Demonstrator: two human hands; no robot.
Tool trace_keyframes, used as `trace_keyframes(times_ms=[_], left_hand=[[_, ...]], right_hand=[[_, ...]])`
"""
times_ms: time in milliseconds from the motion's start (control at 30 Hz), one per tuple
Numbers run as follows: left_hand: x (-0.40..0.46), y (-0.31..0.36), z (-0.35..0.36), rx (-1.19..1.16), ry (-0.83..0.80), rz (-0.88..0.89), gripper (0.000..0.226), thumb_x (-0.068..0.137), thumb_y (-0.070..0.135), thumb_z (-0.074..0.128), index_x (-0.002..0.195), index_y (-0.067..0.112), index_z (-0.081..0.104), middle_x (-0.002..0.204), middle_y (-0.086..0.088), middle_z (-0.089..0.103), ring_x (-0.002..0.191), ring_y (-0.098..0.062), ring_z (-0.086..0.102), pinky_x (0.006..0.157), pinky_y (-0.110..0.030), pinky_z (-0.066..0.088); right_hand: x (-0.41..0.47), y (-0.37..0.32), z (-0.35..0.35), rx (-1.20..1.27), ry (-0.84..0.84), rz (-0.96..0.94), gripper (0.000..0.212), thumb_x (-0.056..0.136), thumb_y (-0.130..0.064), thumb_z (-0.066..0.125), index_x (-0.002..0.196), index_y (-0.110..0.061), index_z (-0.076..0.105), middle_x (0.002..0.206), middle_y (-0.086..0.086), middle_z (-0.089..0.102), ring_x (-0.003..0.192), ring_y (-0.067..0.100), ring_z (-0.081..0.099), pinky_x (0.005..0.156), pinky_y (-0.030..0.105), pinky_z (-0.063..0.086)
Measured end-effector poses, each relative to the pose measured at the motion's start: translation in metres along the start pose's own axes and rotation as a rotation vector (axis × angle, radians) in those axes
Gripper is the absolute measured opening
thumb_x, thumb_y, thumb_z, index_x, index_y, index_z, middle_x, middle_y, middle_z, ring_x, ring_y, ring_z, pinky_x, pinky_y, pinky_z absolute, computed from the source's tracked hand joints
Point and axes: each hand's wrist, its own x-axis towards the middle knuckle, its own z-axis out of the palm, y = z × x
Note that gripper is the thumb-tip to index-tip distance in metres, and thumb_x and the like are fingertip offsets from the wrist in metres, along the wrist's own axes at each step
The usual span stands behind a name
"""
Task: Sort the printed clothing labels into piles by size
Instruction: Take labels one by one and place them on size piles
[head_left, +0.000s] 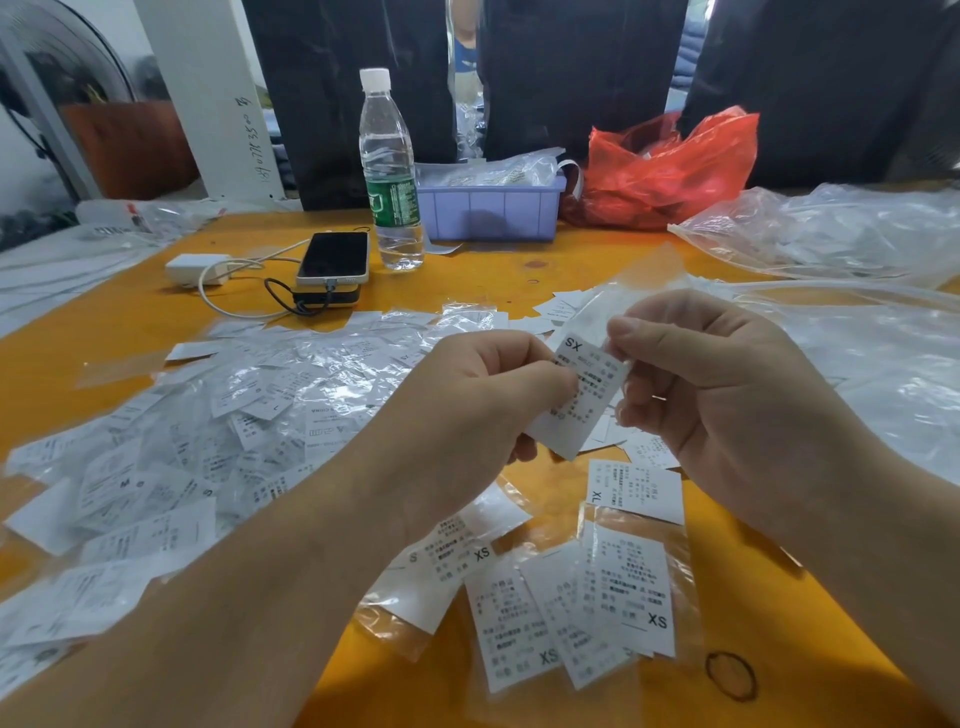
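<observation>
Both hands meet at centre frame on one printed label. The left hand pinches its left edge, fingers curled. The right hand pinches the upper right corner along with what appears to be a clear sleeve rising behind it. The label is held off the table, tilted, its "XS" mark upside down to the camera.

Progress, judged from the layout, is early. A small group of XS labels lies overlapped at lower centre. A single XL label rests just above them. A large unsorted heap of labels in clear sleeves fills the left and middle of the frame; most of the work remains. The held label likely belongs with the lower-centre group.

The surface is an orange table. At upper centre stand a water bottle and a lilac tray. A phone with charger and cable lies left of the bottle. A red plastic bag sits upper right, with clear plastic bags beyond. Dark panels close off the background.
</observation>
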Motion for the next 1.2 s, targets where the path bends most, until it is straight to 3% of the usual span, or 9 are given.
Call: trace_keyframes(times_ms=[100,267,467,600,733,833,1200], left_hand=[[0.0002,-0.0005,0.0,0.009,-0.003,-0.002,0.023,0.072,0.033,0.058,0.067,0.012,0.064,0.062,0.008,0.066,0.047,-0.004,0.05,0.048,-0.014,0.043],[-0.0003,0.0009,0.0,0.027,-0.004,-0.021,0.017,0.071,0.035,0.058,0.062,0.026,0.069,0.064,0.012,0.067,0.047,-0.001,0.05,0.049,-0.013,0.043],[-0.0003,0.0009,-0.0003,0.031,0.003,-0.033,0.018,0.071,0.035,0.058,0.063,0.023,0.069,0.063,0.012,0.067,0.046,-0.001,0.048,0.048,-0.012,0.042],[0.0006,0.0009,-0.0011,0.029,0.042,-0.028,0.022,0.085,0.027,0.066,0.063,0.024,0.069,0.06,0.011,0.066,0.045,-0.001,0.048,0.047,-0.012,0.043],[0.0014,-0.0003,-0.0027,0.025,0.107,-0.008,0.03,0.091,0.022,0.062,0.062,0.024,0.069,0.058,0.01,0.064,0.045,-0.002,0.048,0.047,-0.013,0.042],[0.0016,-0.0008,-0.0035,0.039,0.16,0.03,0.025,0.09,0.023,0.064,0.067,0.016,0.068,0.059,0.013,0.064,0.046,0.0,0.049,0.046,-0.012,0.041],[0.0038,-0.0051,-0.0062,0.083,0.191,0.078,0.006,0.09,0.027,0.066,0.088,0.022,0.069,0.061,0.011,0.065,0.05,-0.001,0.055,0.049,-0.013,0.043]], right_hand=[[0.0006,0.0007,0.0007,-0.006,-0.003,0.017,0.016,0.063,-0.019,0.071,0.071,-0.012,0.061,0.061,0.006,0.064,0.046,0.012,0.051,0.044,0.023,0.047],[0.0005,0.0017,0.0019,0.005,-0.031,0.038,0.009,0.06,-0.019,0.072,0.063,-0.016,0.064,0.058,0.007,0.063,0.045,0.012,0.05,0.043,0.023,0.046],[0.0007,0.0019,0.001,-0.003,-0.054,0.034,0.005,0.062,-0.017,0.071,0.06,-0.018,0.066,0.059,0.006,0.062,0.046,0.012,0.05,0.044,0.023,0.046],[0.0004,0.0019,0.001,-0.022,-0.087,0.038,0.004,0.061,-0.017,0.072,0.063,-0.018,0.069,0.057,0.004,0.059,0.046,0.011,0.051,0.045,0.023,0.046],[0.0002,0.0018,0.0016,-0.022,-0.112,0.043,0.003,0.063,-0.015,0.071,0.064,-0.017,0.069,0.059,0.005,0.062,0.047,0.011,0.051,0.045,0.023,0.046],[-0.0004,0.0016,0.0015,-0.028,-0.117,0.044,0.002,0.063,-0.015,0.071,0.064,-0.017,0.07,0.059,0.005,0.062,0.048,0.011,0.051,0.045,0.022,0.046],[-0.0024,0.0022,0.0034,-0.012,-0.173,0.091,0.009,0.061,-0.012,0.073,0.068,-0.017,0.07,0.062,0.009,0.064,0.048,0.014,0.054,0.045,0.025,0.048]])
